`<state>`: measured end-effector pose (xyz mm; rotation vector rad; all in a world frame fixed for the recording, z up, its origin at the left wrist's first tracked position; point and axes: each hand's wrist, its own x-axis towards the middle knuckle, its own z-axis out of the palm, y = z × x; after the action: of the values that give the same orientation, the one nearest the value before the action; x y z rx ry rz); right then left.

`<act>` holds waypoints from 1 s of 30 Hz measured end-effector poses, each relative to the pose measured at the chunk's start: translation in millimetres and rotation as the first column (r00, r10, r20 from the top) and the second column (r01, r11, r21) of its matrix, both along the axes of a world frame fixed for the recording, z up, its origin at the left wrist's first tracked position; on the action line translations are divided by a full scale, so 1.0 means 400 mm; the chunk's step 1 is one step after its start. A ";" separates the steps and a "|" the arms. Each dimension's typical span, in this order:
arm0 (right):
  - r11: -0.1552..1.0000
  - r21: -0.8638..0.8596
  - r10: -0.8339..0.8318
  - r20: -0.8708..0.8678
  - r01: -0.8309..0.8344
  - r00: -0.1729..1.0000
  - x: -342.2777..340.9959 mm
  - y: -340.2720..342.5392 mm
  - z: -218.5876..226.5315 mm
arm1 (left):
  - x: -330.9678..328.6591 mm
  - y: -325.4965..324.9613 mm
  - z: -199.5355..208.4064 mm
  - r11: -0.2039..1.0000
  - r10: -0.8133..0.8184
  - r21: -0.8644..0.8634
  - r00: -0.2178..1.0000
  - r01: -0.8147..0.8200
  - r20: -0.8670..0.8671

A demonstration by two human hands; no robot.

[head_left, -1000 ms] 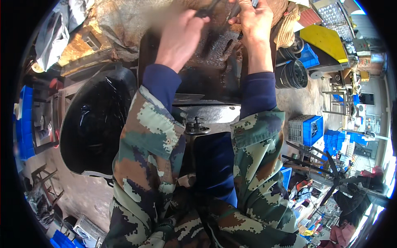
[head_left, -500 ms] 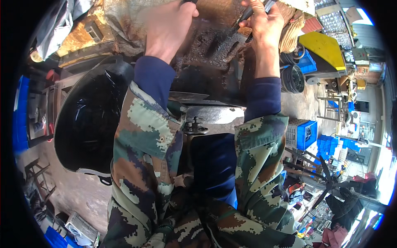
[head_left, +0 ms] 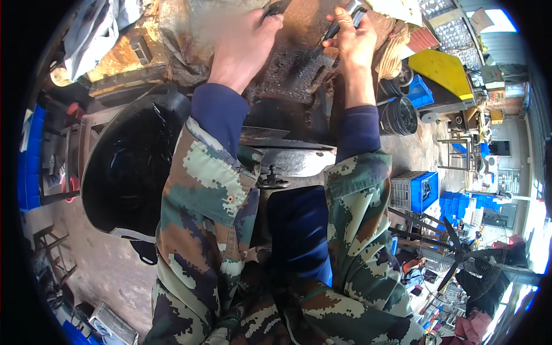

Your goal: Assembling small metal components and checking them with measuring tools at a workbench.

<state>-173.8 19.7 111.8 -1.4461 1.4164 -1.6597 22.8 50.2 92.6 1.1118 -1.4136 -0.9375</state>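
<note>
Both forearms, in camouflage sleeves with navy cuffs, reach up to a dirty brown work surface (head_left: 296, 75) that looks wet and pitted. My left hand (head_left: 244, 52) is closed around a small dark object (head_left: 278, 7), cut off by the top edge. To its right, my right hand (head_left: 353, 43) grips a slim black and silver tool (head_left: 353, 10), its dark end slanting down toward the brown surface. What kind of tool it is, I cannot make out. A crumpled brown cloth (head_left: 391, 52) lies just right of that hand.
A large glossy black curved shell (head_left: 126, 172) stands left of my arms. Below the work surface sits a small handwheel (head_left: 272, 179). Black buckets (head_left: 398, 117), a yellow panel (head_left: 440, 72), a blue and grey crate (head_left: 415, 191) and a fan (head_left: 458, 253) are at the right.
My right hand has shifted slightly left and down with its tool, and my left hand slightly right. More of both held things shows now. The whole view has also shifted a little.
</note>
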 end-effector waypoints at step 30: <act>0.800 0.396 0.600 -0.545 -0.451 0.585 -0.033 0.613 -0.095 | 0.006 0.014 -0.156 0.956 -0.295 0.213 0.642 0.204 0.708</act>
<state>-187.0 264.8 73.7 -2.1627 1.2243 -0.5974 25.1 55.9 30.1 1.5032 -2.2515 -0.7862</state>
